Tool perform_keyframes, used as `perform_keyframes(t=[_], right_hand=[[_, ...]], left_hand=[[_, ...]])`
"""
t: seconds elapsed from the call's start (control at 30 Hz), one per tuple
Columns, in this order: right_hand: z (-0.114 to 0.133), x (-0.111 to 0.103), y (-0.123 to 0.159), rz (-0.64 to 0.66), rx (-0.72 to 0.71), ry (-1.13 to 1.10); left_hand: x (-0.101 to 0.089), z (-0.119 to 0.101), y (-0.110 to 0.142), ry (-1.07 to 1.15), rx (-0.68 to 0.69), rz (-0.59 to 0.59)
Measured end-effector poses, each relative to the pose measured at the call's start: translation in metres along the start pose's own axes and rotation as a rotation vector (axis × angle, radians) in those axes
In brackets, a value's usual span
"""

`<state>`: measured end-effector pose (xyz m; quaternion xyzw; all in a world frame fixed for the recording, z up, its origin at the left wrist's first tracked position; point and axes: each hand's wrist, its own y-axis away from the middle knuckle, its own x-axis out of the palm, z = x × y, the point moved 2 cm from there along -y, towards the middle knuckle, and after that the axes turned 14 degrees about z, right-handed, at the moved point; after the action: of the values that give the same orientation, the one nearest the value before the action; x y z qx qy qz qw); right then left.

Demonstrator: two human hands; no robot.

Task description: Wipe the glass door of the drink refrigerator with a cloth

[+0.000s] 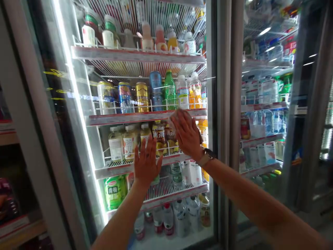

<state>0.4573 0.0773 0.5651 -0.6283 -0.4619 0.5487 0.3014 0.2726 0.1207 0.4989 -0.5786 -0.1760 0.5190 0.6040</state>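
My left hand (146, 163) lies flat with its fingers spread against the glass door (78, 104) of a lit drinks fridge, level with the third shelf. My right hand (186, 133) presses a white cloth (179, 114) against the same glass, higher and to the right, fingers stretched out over it. A watch sits on my right wrist. Behind the glass stand bottles (130, 142) and cans (142, 97) on white wire shelves.
A second glass-door fridge (265, 104) stands to the right, divided off by a grey metal frame (225, 121). At the left edge are wooden store shelves (15, 225) with dark goods. Green juice bottles (114, 191) and water bottles fill the lower shelves.
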Motion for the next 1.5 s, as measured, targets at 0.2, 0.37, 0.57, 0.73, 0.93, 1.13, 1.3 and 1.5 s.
perform_keyframes(t=[0.2,0.37,0.57,0.73,0.93,1.13,1.3,1.5], right_hand=[[0.025,0.004,-0.013,-0.021,0.010,-0.003],[0.055,0.037,0.064,0.091,-0.106,-0.008],[0.066,0.067,0.159,0.236,-0.392,-0.011],[0.063,0.069,0.171,0.235,-0.478,-0.018],[0.084,0.040,0.060,0.225,-0.536,-0.030],[0.122,0.018,-0.056,0.038,-0.267,-0.090],[0.159,0.040,-0.021,0.079,-0.319,-0.104],[0.190,0.082,0.068,0.182,-0.484,-0.101]], left_hand=[[0.001,0.000,0.003,0.034,0.001,0.038],[-0.004,0.006,0.006,0.215,0.093,-0.023],[-0.040,0.055,0.032,0.188,0.034,-0.060],[-0.044,0.110,0.071,0.009,-0.183,-0.030],[-0.029,0.119,0.085,-0.006,-0.201,-0.011],[-0.033,0.118,0.086,0.000,-0.200,0.010],[-0.031,0.118,0.089,0.003,-0.198,0.015],[-0.038,0.121,0.089,0.047,-0.165,0.031]])
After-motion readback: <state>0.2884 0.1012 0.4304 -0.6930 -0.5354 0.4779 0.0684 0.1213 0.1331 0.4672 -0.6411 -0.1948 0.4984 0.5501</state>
